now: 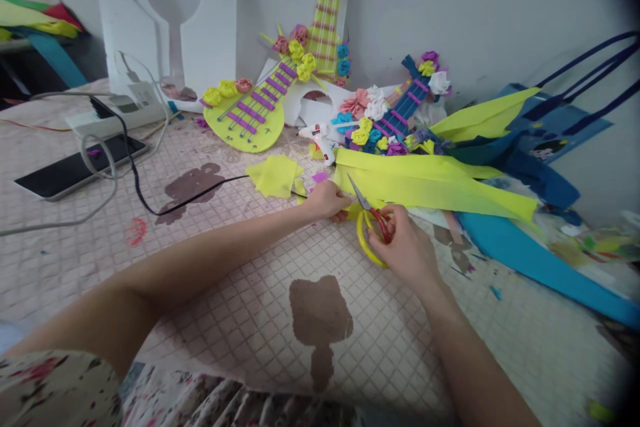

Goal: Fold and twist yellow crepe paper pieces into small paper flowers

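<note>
My right hand is closed on scissors with red and yellow handles, their blades pointing up and left. Just left of them, my left hand pinches a small piece of yellow paper, which shows between the two hands. Behind the hands lies a long yellow crepe strip. Several cut yellow squares rest left of my left hand. A white glue gun lies beyond it, near a blue paper guitar trimmed with paper flowers.
A yellow guitar leans at the back. A black phone and power strip sit left, with cables crossing the patterned tablecloth. Blue crepe paper and a blue bag are at right. White foam board stands behind.
</note>
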A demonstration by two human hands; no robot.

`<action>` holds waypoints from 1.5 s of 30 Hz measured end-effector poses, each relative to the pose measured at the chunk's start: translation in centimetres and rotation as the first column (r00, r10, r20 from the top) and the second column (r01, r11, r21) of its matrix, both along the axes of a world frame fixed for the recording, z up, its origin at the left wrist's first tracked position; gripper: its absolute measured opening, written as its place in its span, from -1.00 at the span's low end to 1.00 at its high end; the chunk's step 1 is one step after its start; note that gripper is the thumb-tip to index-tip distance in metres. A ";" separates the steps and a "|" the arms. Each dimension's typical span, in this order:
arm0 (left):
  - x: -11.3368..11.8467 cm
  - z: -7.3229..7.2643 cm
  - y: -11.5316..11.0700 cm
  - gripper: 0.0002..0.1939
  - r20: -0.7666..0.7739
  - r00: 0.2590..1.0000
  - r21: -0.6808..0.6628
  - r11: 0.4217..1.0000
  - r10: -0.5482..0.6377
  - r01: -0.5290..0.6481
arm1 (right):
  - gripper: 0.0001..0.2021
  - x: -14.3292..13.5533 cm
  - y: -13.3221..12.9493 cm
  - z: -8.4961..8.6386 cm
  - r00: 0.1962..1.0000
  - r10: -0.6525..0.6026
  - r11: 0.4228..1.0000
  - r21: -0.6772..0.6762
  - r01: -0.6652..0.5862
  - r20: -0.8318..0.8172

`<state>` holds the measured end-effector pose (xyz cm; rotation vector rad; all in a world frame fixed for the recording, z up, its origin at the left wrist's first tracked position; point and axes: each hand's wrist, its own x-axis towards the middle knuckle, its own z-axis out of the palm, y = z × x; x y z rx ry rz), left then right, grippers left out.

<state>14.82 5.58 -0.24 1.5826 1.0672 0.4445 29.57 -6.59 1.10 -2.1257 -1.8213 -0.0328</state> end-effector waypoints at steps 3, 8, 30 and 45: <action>-0.6 0.4 -0.1 -0.79 -0.044 0.998 0.073 0.996 -0.050 0.053 | -0.67 0.2 -0.2 -0.3 0.995 0.062 0.991 -0.121 -0.052 0.079; -4.2 1.8 -0.7 -0.91 -0.133 0.990 0.337 0.938 -0.041 0.084 | -0.62 0.5 -0.3 0.0 0.996 0.078 0.997 0.007 -0.078 0.049; -13.5 0.8 -2.9 -0.81 -0.380 0.914 0.904 0.265 0.140 0.336 | -0.75 -6.7 -0.6 -1.6 0.793 0.523 0.850 0.260 -0.459 -0.312; -13.7 -0.1 -7.8 -0.73 -0.319 0.938 0.840 0.418 -0.132 0.345 | -0.88 -6.7 -0.8 -1.5 0.694 0.637 0.768 0.198 -0.609 -0.335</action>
